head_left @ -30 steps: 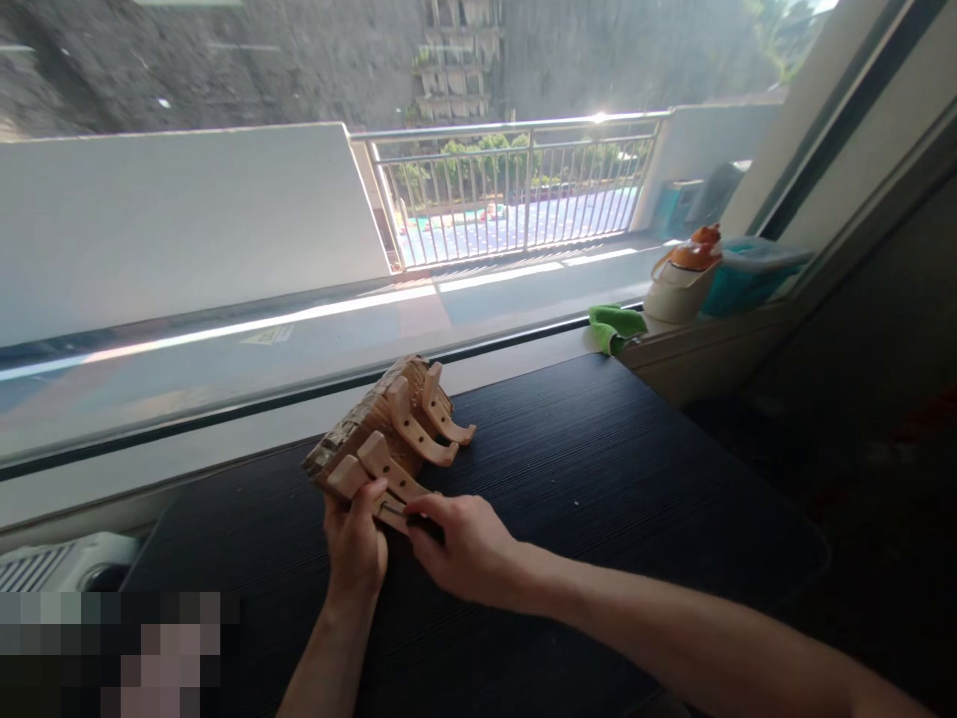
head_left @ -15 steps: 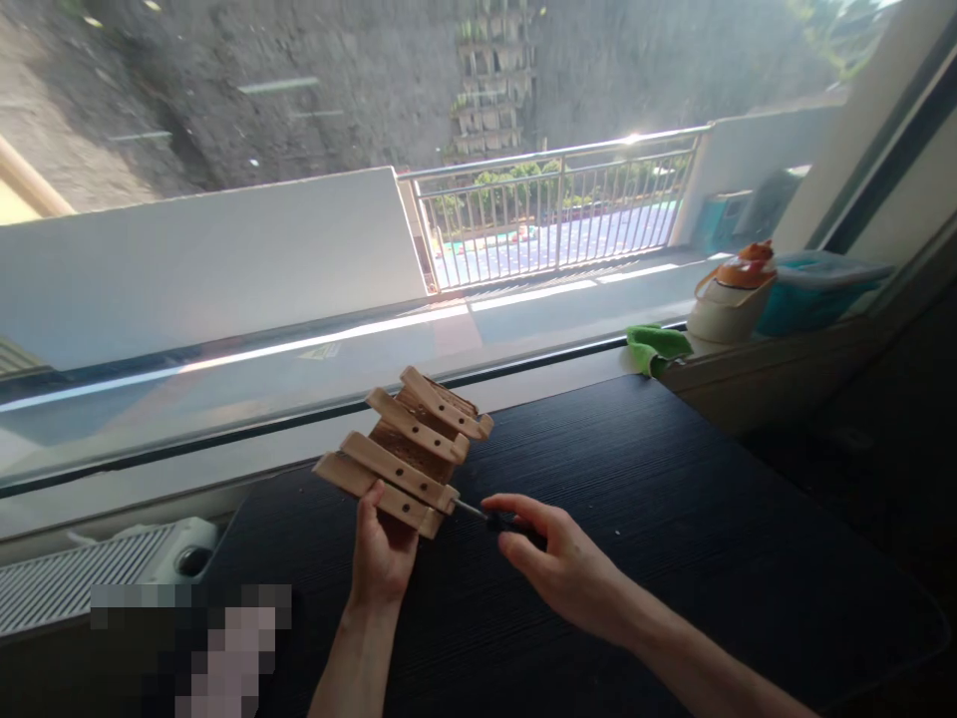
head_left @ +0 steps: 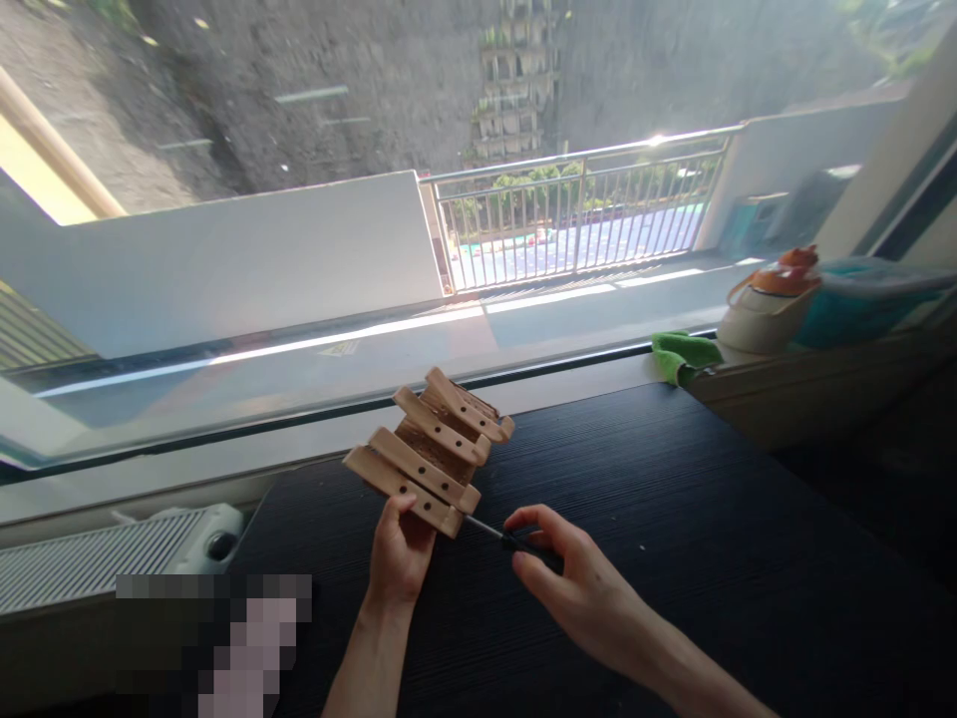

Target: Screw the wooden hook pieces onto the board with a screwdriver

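Note:
A small wooden piece (head_left: 426, 469) made of several pale slats with dark round holes, joined by a brown backing, is held tilted above the dark table. My left hand (head_left: 402, 553) grips its lower edge, thumb on the nearest slat and fingers hidden beneath. In my right hand (head_left: 564, 563) is a screwdriver (head_left: 489, 529) with a black handle and thin metal shaft. Its tip reaches the right end of the lower slats; whether it touches a screw there cannot be made out.
The black table (head_left: 635, 479) meets a window sill. On the sill lie a green cloth (head_left: 684, 357), a cream bottle (head_left: 767, 314) with an orange top and a teal container (head_left: 867, 304). A white radiator (head_left: 127, 553) stands at left. Beyond the glass is a railing (head_left: 583, 219).
The whole view has shifted, so everything appears a little further right. Both hands keep their holds, and the screwdriver stays at the slats' right end, slightly lower against them.

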Demonstrator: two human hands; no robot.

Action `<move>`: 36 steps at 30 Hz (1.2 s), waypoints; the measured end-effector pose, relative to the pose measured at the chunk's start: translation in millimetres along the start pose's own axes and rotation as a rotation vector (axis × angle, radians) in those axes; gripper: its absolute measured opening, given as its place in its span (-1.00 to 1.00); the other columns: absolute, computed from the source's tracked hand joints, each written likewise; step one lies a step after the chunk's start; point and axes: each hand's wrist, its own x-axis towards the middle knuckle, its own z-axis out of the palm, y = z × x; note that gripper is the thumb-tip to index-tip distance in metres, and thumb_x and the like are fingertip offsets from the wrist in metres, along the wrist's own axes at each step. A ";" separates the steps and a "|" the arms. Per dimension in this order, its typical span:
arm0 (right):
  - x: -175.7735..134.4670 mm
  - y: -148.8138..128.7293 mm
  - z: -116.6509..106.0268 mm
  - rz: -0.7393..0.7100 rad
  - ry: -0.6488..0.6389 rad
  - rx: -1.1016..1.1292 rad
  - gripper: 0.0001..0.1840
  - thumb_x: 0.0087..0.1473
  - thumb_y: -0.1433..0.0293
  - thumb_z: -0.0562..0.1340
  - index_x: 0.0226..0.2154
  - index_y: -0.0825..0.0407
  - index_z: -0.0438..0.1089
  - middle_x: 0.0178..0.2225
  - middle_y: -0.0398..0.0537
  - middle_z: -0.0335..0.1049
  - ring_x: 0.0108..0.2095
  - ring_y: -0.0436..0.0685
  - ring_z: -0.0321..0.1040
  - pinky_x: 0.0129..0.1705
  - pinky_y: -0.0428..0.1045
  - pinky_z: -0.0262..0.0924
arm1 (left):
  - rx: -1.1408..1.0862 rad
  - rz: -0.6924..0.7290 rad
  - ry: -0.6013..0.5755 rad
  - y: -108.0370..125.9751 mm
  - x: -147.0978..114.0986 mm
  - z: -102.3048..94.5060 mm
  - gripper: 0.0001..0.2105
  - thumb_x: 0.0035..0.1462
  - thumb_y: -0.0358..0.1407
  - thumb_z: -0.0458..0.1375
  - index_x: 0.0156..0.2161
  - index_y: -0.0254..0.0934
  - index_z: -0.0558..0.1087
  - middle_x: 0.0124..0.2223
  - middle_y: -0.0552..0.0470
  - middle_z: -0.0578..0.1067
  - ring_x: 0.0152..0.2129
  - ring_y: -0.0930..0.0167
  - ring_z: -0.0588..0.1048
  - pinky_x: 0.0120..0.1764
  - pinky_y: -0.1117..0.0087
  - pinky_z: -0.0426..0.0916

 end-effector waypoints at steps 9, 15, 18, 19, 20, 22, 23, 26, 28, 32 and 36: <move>3.2 -13.8 -4.9 -0.198 0.078 -0.156 -0.70 0.10 0.34 0.12 -0.08 -0.02 0.33 -0.41 -0.17 0.41 -0.44 -0.01 0.30 -0.38 -0.11 0.15 | 0.059 0.008 -0.030 -2.9 -1.6 -0.8 -0.70 -0.19 -0.44 0.13 -0.24 -0.28 0.45 -0.38 0.09 0.53 -0.40 0.40 0.51 -0.36 0.42 0.41; 18.6 -28.5 0.5 -0.423 -0.048 -0.575 -0.74 0.16 0.39 0.08 -0.13 0.00 0.39 -0.33 -0.10 0.45 -0.34 0.03 0.37 -0.30 -0.10 0.13 | 0.090 0.033 -0.047 -7.0 -2.1 1.0 -0.70 -0.26 -0.44 0.16 -0.28 -0.28 0.44 -0.42 0.13 0.50 -0.44 0.44 0.49 -0.40 0.46 0.37; 22.4 -28.5 3.6 -0.427 -0.066 -0.641 -0.74 0.17 0.38 0.07 -0.14 -0.02 0.40 -0.37 -0.13 0.44 -0.37 0.01 0.36 -0.34 -0.10 0.09 | 0.092 0.044 -0.045 -6.8 -1.6 1.1 -0.71 -0.29 -0.43 0.17 -0.31 -0.28 0.43 -0.44 0.13 0.49 -0.46 0.45 0.47 -0.42 0.47 0.36; 23.1 -27.8 4.5 -0.432 -0.065 -0.643 -0.74 0.17 0.37 0.07 -0.13 -0.03 0.39 -0.37 -0.14 0.44 -0.37 0.01 0.36 -0.34 -0.11 0.08 | 0.092 0.048 -0.045 -6.6 -1.5 1.2 -0.71 -0.29 -0.43 0.18 -0.31 -0.28 0.43 -0.44 0.14 0.49 -0.47 0.45 0.47 -0.42 0.47 0.36; 23.6 -26.9 5.3 -0.438 -0.064 -0.644 -0.74 0.17 0.36 0.07 -0.13 -0.04 0.40 -0.37 -0.14 0.44 -0.37 0.00 0.36 -0.35 -0.10 0.07 | 0.092 0.051 -0.045 -6.5 -1.5 1.3 -0.70 -0.30 -0.43 0.18 -0.31 -0.28 0.43 -0.44 0.14 0.49 -0.47 0.46 0.47 -0.42 0.47 0.36; 24.6 -25.4 6.8 -0.448 -0.068 -0.644 -0.74 0.18 0.36 0.06 -0.15 -0.04 0.40 -0.37 -0.15 0.45 -0.38 0.00 0.35 -0.35 -0.10 0.07 | 0.093 0.055 -0.047 -6.3 -1.5 1.4 -0.70 -0.31 -0.43 0.19 -0.32 -0.28 0.42 -0.44 0.15 0.48 -0.48 0.47 0.46 -0.42 0.49 0.35; 25.1 -24.8 7.4 -0.452 -0.072 -0.643 -0.74 0.18 0.35 0.05 -0.16 -0.03 0.41 -0.36 -0.14 0.45 -0.37 0.00 0.35 -0.35 -0.10 0.07 | 0.096 0.056 -0.048 -6.4 -1.4 1.4 -0.70 -0.32 -0.43 0.20 -0.32 -0.28 0.42 -0.44 0.15 0.48 -0.48 0.48 0.46 -0.42 0.49 0.35; 26.9 -23.9 9.0 -0.452 -0.074 -0.634 -0.74 0.20 0.35 0.03 -0.19 -0.02 0.41 -0.34 -0.13 0.46 -0.35 0.00 0.36 -0.33 -0.10 0.08 | 0.108 0.059 -0.049 -7.2 -0.9 0.6 -0.72 -0.32 -0.42 0.21 -0.35 -0.29 0.41 -0.46 0.15 0.48 -0.51 0.49 0.44 -0.45 0.50 0.33; 27.9 -23.6 9.8 -0.446 -0.072 -0.626 -0.74 0.20 0.36 0.03 -0.20 -0.02 0.41 -0.33 -0.14 0.46 -0.34 0.00 0.36 -0.32 -0.10 0.08 | 0.116 0.061 -0.051 -8.0 -0.2 -0.2 -0.74 -0.32 -0.41 0.21 -0.36 -0.30 0.41 -0.46 0.14 0.48 -0.51 0.48 0.44 -0.47 0.50 0.32; 28.7 -22.7 10.9 -0.433 -0.083 -0.619 -0.75 0.20 0.36 0.03 -0.20 -0.02 0.40 -0.31 -0.13 0.47 -0.32 0.01 0.37 -0.30 -0.11 0.09 | 0.121 0.077 -0.044 -9.3 0.5 -1.0 -0.75 -0.31 -0.42 0.20 -0.38 -0.28 0.40 -0.47 0.16 0.47 -0.51 0.48 0.44 -0.45 0.49 0.32; 29.4 -23.0 10.9 -0.447 -0.093 -0.643 -0.76 0.19 0.37 0.03 -0.21 -0.01 0.38 -0.29 -0.13 0.47 -0.30 0.01 0.37 -0.29 -0.11 0.09 | 0.129 0.078 -0.043 -9.3 0.1 -0.4 -0.73 -0.32 -0.41 0.21 -0.36 -0.28 0.41 -0.46 0.16 0.48 -0.51 0.48 0.44 -0.43 0.48 0.31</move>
